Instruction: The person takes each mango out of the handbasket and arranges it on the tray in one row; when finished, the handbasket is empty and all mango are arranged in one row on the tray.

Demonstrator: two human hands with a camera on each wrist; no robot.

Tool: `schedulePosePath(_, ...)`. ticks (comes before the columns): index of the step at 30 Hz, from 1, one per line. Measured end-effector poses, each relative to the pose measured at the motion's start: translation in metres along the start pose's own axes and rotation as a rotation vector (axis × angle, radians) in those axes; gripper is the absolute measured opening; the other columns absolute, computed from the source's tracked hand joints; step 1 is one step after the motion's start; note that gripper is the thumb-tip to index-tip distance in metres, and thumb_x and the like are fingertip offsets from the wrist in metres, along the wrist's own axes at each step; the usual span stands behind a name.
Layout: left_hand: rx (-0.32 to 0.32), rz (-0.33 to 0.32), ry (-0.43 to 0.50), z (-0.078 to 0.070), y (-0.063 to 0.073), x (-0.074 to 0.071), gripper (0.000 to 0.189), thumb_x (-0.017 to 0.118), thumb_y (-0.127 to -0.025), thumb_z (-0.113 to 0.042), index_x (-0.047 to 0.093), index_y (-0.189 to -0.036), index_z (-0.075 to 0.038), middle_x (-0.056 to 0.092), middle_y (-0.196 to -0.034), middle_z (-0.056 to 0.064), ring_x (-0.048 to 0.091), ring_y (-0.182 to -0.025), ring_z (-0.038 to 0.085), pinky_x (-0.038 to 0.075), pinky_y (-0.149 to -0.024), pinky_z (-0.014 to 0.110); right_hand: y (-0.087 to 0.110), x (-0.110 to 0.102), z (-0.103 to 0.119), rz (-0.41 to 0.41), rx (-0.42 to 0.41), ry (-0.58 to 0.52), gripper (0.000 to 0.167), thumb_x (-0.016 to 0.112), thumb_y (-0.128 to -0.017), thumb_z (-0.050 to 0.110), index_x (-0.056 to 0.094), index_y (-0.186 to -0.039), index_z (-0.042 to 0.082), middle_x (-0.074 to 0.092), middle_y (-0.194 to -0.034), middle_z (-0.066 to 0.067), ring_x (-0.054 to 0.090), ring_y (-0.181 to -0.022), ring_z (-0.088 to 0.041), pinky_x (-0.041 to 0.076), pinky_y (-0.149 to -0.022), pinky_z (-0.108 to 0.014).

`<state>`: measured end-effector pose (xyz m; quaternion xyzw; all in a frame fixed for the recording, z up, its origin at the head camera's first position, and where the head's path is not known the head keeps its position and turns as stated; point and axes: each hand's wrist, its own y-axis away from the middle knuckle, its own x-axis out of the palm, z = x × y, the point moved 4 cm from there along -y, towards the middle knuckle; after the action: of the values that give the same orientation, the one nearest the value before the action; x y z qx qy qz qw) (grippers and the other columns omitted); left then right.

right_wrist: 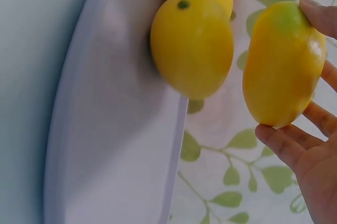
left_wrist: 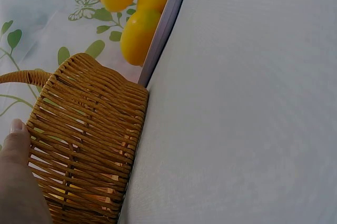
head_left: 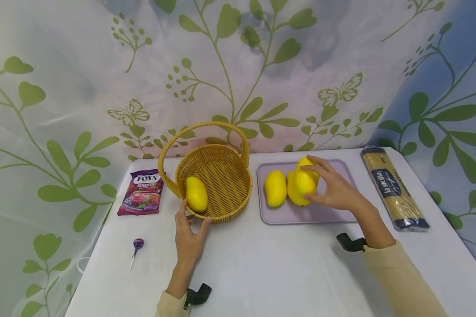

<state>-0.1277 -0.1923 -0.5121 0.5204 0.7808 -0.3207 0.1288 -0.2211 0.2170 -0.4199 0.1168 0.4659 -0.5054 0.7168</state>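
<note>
My right hand (head_left: 335,187) pinches a yellow mango (right_wrist: 284,63) between thumb and fingertips, raised above the lilac tray (head_left: 329,215). Two more mangoes stay on that tray: one at its left (head_left: 275,188), the other (right_wrist: 192,45) partly hidden behind the held one in the head view. A round wicker basket (head_left: 232,185) with a tall handle stands left of the tray, with one mango (head_left: 196,194) lying inside at its left. At the basket's near rim, my left hand (head_left: 188,240) holds the edge, its thumb (left_wrist: 18,142) against the weave in the left wrist view.
A purple candy bag (head_left: 142,192) lies left of the basket, and a wrapped lollipop (head_left: 138,243) is nearer the front. Right of the tray lies a pack of pasta (head_left: 392,187). A leaf-patterned curtain (head_left: 230,66) hangs behind the white table (head_left: 269,273).
</note>
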Motion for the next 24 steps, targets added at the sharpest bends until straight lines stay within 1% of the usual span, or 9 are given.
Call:
schedulePosePath(5,-0.002,0.001,0.010,0.001,0.000,0.001,0.087,0.074,-0.086,-0.037,0.023,-0.155,-0.025,0.041,-0.145,0.009,0.057,-0.111,0.025,0.048,-0.093,0.047,0.008,-0.005,-0.012,-0.011,0.022,-0.004,0.073,0.089,-0.068,0.017,0.055,-0.133,0.012,0.030,-0.155,-0.017,0.035,-0.136,-0.044,0.036,-0.099,-0.070)
schedulePosePath(10,0.005,-0.002,0.011,0.002,0.000,0.002,0.087,0.074,-0.086,-0.036,0.023,-0.155,-0.024,0.041,-0.144,0.009,0.057,-0.110,0.025,0.048,-0.093,0.048,0.016,-0.008,-0.024,0.004,0.046,-0.008,0.072,0.088,-0.069,0.018,0.055,-0.133,0.014,0.029,-0.156,-0.017,0.033,-0.136,-0.044,0.035,-0.099,-0.072)
schedulePosePath(19,0.021,-0.006,0.009,0.001,-0.001,0.001,0.087,0.074,-0.086,-0.035,0.023,-0.155,-0.022,0.041,-0.143,0.010,0.058,-0.110,0.026,0.048,-0.090,0.046,0.030,-0.016,-0.033,0.010,-0.008,0.031,0.069,0.088,-0.067,0.011,0.057,-0.129,0.011,0.034,-0.151,-0.020,0.036,-0.132,-0.047,0.039,-0.094,-0.071)
schedulePosePath(24,0.020,-0.013,0.007,0.003,-0.001,0.001,0.087,0.074,-0.086,-0.036,0.023,-0.155,-0.023,0.042,-0.143,0.010,0.058,-0.109,0.025,0.048,-0.089,0.046,0.034,-0.015,-0.038,0.033,-0.033,0.041,0.070,0.088,-0.066,0.010,0.057,-0.129,0.010,0.034,-0.150,-0.021,0.038,-0.131,-0.046,0.040,-0.092,-0.070)
